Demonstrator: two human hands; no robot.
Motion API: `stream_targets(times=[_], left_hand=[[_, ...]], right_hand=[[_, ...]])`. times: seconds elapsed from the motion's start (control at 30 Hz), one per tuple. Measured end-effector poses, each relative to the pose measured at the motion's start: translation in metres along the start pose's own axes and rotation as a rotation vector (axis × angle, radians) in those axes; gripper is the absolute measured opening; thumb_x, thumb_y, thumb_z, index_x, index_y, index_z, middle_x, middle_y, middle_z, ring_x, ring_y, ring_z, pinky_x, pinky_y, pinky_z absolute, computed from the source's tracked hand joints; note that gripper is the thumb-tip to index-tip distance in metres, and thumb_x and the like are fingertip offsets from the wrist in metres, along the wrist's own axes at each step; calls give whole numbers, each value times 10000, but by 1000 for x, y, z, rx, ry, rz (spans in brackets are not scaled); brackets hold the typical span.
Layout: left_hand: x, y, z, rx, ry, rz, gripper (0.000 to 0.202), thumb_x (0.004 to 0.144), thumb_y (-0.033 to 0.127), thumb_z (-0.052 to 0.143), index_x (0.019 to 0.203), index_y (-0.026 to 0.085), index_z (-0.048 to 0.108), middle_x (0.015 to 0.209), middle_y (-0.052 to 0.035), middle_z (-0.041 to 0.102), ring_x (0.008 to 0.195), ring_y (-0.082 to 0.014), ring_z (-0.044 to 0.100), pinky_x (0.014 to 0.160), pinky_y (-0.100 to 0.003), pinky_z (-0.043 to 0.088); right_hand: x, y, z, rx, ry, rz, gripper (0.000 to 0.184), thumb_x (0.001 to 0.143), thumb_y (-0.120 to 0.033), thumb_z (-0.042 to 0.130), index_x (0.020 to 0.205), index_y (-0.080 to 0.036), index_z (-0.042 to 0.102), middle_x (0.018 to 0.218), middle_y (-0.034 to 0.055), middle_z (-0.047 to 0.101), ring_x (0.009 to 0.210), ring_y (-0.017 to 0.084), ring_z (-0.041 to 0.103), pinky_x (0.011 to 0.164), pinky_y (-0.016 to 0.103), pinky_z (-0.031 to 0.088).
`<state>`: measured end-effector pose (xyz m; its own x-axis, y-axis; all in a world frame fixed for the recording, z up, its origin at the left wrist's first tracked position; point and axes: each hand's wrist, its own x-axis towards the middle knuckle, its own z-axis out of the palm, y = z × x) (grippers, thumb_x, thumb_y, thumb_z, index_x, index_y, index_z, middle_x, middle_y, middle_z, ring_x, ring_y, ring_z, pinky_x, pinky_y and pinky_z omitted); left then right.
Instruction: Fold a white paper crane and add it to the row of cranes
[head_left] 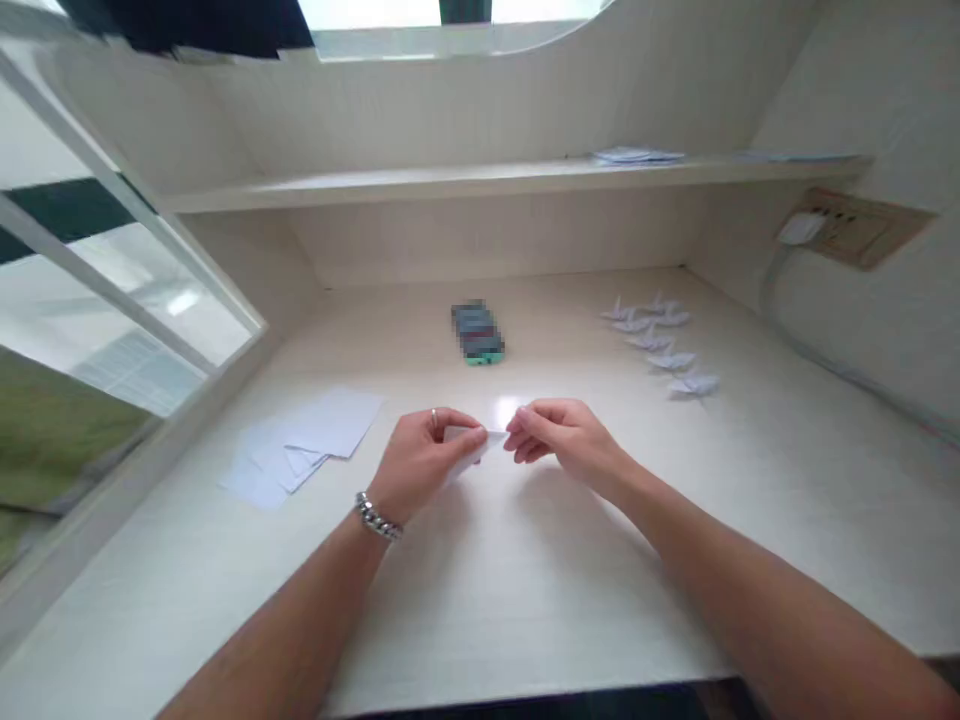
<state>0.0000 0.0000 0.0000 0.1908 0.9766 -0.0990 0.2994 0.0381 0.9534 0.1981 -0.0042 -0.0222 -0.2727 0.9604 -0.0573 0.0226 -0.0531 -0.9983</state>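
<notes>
Between my two hands, just above the desk, is a small folded piece of white paper. My left hand grips it between thumb and fingers; a ring and a chain bracelet are on that side. The paper's narrow pointed end reaches to my right hand, whose thumb and fingertips are pinched together at that tip. Part of the paper is hidden behind my left fingers. Loose white paper sheets lie overlapping to the left of my hands.
Several folded paper cranes stand at the back right. A blurred dark object with a green end lies at the back middle. Papers rest on the shelf. A plug with a cable sits in the right wall socket; a window frame borders the left.
</notes>
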Motion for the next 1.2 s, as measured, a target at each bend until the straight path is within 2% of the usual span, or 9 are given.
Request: stream_targets(times=[0.13, 0.23, 0.5, 0.6, 0.7, 0.93, 1.07, 1.2], left_hand=[[1, 0, 3, 37, -4, 52, 195, 696, 315, 726, 737, 124, 713, 574, -11, 644, 495, -90, 504, 450, -197, 356], [2, -2, 4, 23, 4, 74, 179, 691, 307, 730, 732, 133, 714, 575, -9, 642, 497, -94, 513, 449, -199, 363], [3, -3, 4, -42, -19, 67, 162, 674, 286, 744, 730, 138, 711, 568, -9, 642, 485, -96, 522, 438, -201, 369], [3, -3, 3, -44, -17, 71, 175, 668, 289, 749, 735, 132, 708, 564, -13, 646, 487, -96, 525, 446, -201, 377], [3, -3, 2, -40, -11, 63, 188, 673, 298, 746, 741, 127, 705, 573, -24, 660, 495, -101, 533, 455, -204, 384], [4, -7, 3, 5, -24, 98, 172, 682, 294, 739, 735, 131, 716, 589, -24, 650, 512, -106, 534, 462, -212, 384], [4, -8, 2, 17, -39, 91, 178, 681, 300, 736, 734, 131, 714, 597, -29, 655, 517, -111, 542, 474, -219, 397], [3, -6, 1, 13, -35, 70, 179, 687, 304, 730, 743, 136, 710, 580, -23, 656, 499, -107, 532, 459, -214, 381]], right_hand=[[-3, -1, 9, -109, -80, -32, 290, 842, -409, 601, 768, -138, 676, 738, 57, 694, 653, 140, 641, 638, 277, 512], [-2, -1, 11, -79, -106, 3, 311, 841, -418, 590, 746, -135, 678, 713, 55, 692, 622, 130, 635, 615, 268, 511], [-3, -2, 10, -33, -98, 15, 331, 777, -454, 663, 751, -127, 705, 703, 63, 705, 606, 136, 649, 616, 279, 525], [-1, -3, 8, 47, -112, 88, 385, 744, -509, 686, 737, -124, 696, 719, 75, 714, 595, 134, 651, 607, 274, 525], [1, -3, 6, 119, -56, 160, 436, 755, -563, 656, 760, -128, 680, 720, 82, 716, 574, 134, 652, 577, 265, 515], [-1, -1, 13, -68, -103, 34, 405, 792, -522, 632, 709, -128, 675, 684, 63, 695, 572, 123, 634, 576, 255, 509], [-2, -2, 13, -19, -108, 77, 389, 742, -516, 679, 709, -128, 681, 682, 61, 699, 561, 124, 633, 572, 263, 512], [2, 0, 8, 61, -81, 148, 452, 721, -579, 673, 721, -128, 673, 693, 75, 706, 558, 131, 643, 567, 266, 512]])
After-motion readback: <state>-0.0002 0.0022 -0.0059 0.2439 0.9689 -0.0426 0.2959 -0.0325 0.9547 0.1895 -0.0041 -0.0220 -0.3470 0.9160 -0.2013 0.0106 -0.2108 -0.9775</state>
